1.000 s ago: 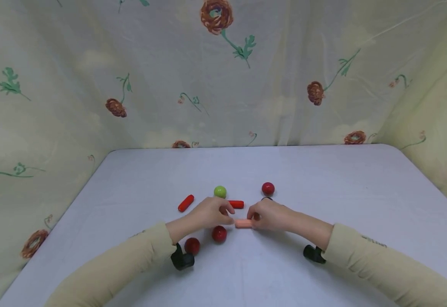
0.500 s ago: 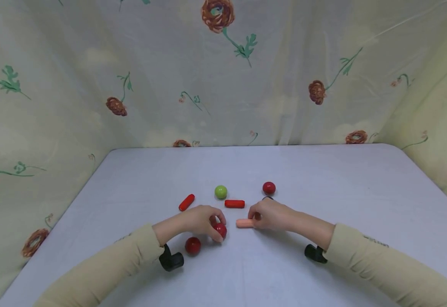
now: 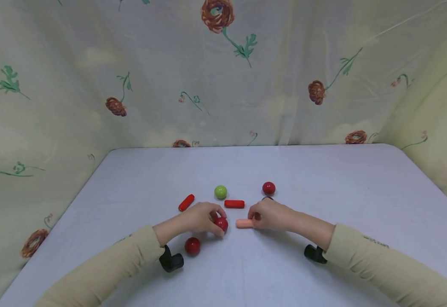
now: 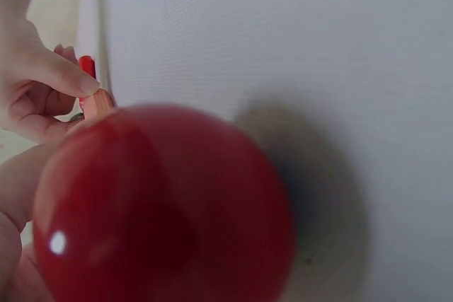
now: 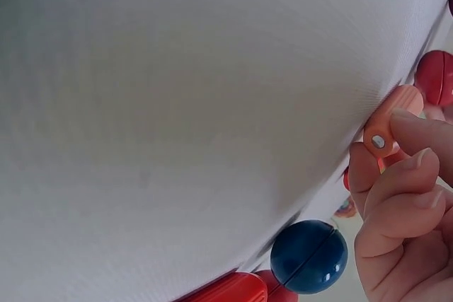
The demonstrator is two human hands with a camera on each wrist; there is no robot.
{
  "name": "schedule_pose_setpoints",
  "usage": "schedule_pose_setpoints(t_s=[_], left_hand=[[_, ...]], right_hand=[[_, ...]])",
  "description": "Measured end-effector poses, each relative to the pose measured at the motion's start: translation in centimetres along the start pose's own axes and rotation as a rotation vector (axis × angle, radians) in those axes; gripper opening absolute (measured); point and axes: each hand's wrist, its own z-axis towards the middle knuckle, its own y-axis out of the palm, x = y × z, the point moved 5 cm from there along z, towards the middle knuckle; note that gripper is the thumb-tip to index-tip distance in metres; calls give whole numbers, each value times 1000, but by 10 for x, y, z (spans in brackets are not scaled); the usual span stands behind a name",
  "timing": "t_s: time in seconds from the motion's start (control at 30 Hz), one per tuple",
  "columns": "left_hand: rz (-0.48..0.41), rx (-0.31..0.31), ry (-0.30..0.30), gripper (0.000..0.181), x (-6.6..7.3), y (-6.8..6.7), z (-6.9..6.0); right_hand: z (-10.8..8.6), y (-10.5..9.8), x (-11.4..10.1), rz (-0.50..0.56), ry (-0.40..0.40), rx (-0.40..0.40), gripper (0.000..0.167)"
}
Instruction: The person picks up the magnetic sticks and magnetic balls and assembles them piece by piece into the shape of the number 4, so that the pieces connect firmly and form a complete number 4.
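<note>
My left hand (image 3: 201,215) holds a red ball (image 3: 222,224) between thumb and fingers, just left of a light orange magnetic rod (image 3: 243,223). A small gap shows between ball and rod in the head view. With thumb and forefinger my right hand (image 3: 272,215) pinches that rod by its right end; a round metal disc (image 5: 379,141) shows in this end in the right wrist view. Another red ball (image 3: 192,246) sits on the table below my left hand. One red ball (image 4: 166,210) fills much of the left wrist view; I cannot tell which.
Beyond the hands lie two red rods (image 3: 234,204) (image 3: 186,202), a green ball (image 3: 220,192) and a red ball (image 3: 269,188). A dark blue ball (image 5: 309,256) is mostly hidden behind my right hand in the head view. Floral cloth (image 3: 150,85) hangs behind the white table (image 3: 304,170).
My left hand has moved from the orange rod's left end back to the red ball, gripped it, and shifted it slightly away and right. The right hand stays with the rod.
</note>
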Motion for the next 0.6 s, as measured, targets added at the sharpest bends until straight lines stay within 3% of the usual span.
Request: schedule_pose_setpoints(t_s=[0.6], left_hand=[[-13,62,7,32,0,-1,8]], right_hand=[[0,0,1,-2,-12,14,11]])
